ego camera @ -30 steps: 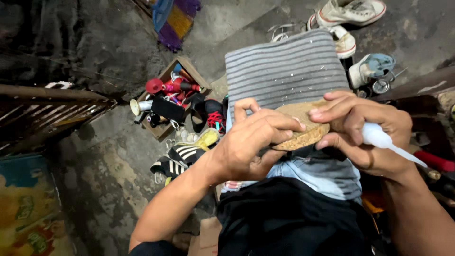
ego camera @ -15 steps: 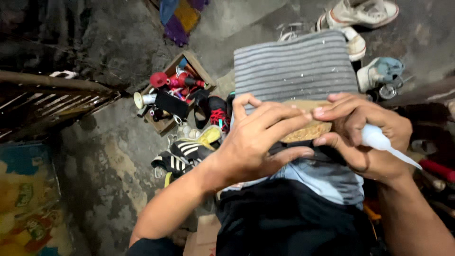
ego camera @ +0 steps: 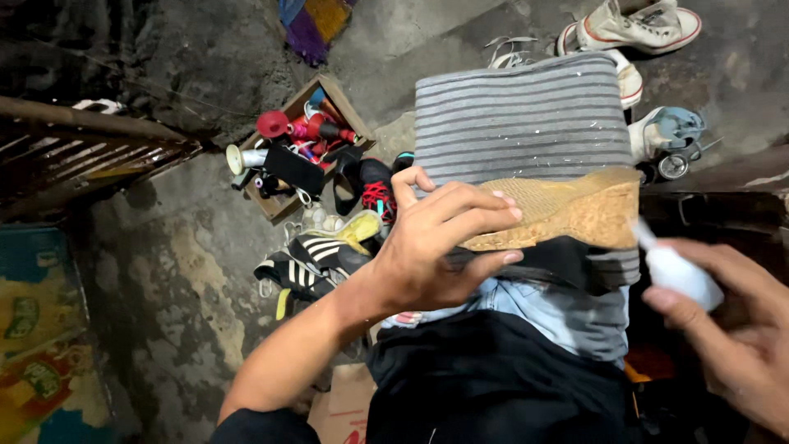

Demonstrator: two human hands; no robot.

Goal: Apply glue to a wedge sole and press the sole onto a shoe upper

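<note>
The left hand [ego camera: 440, 247] grips a shoe [ego camera: 551, 222] from the near side, fingers [ego camera: 485, 215] laid across its tan sole and thumb underneath. The sole is turned up toward the camera, so its textured rubber face is open to view and to work. The shoe rests on a grey striped cloth [ego camera: 518, 115] draped over the person's knee, which serves as a steady pad under it.

The right hand [ego camera: 731, 329] is just right of the shoe and apart from it, curled around a small white bottle [ego camera: 678, 271]. The bottle's nozzle points at the heel end of the sole, close to touching; whether anything comes out of it cannot be told. Held low and angled like this, the tip can reach the sole's edge.

Left of the shoe, on the concrete floor, lies a heap of shoes [ego camera: 316, 255], black with white stripes and one yellowish, within arm's reach. Farther left and beyond the heap stands a wooden box [ego camera: 325, 89] with red thread spools and other small tools. Beyond the shoe, past the knee, white sneakers [ego camera: 633, 29] lie on the floor. Far left of it a colourful mat [ego camera: 41, 337] covers the ground.
</note>
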